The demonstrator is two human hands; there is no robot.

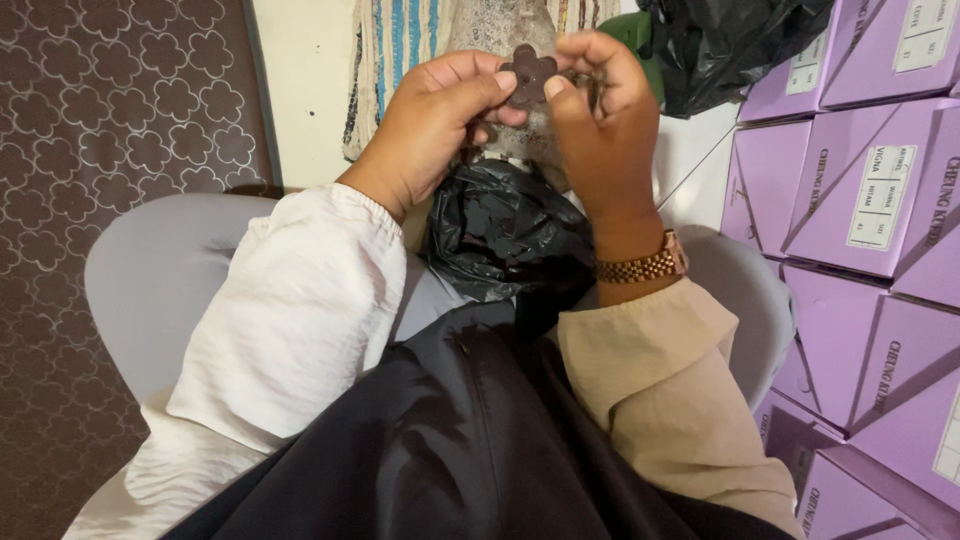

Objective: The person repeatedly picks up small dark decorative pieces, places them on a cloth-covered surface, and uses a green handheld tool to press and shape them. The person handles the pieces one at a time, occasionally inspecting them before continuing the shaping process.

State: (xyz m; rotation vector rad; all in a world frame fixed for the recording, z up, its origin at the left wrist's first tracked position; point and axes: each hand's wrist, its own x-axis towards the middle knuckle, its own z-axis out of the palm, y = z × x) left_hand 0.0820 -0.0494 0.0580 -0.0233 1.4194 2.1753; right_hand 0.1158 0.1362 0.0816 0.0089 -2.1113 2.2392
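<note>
Head view, looking down past my lap. My left hand (430, 120) and right hand (600, 120) are raised together, and between them I hold a small dark brown flower-shaped piece (529, 75). The left thumb and forefinger pinch its left edge; the right thumb presses its right edge, with the other right fingers curled behind it. I cannot tell whether anything else is held in the right palm. The piece sits at the top centre of the view, directly above an open black plastic bag (505, 230) that rests in my lap and holds more dark pieces. A gold-coloured wristwatch (645, 265) circles my right wrist. Behind the hands hangs a striped woven cloth (400, 50). Purple cardboard boxes (870, 200) are stacked at the right, near my right forearm; a brown patterned mat (120, 120) covers the floor at the left. I sit on a grey chair (150, 280).
</note>
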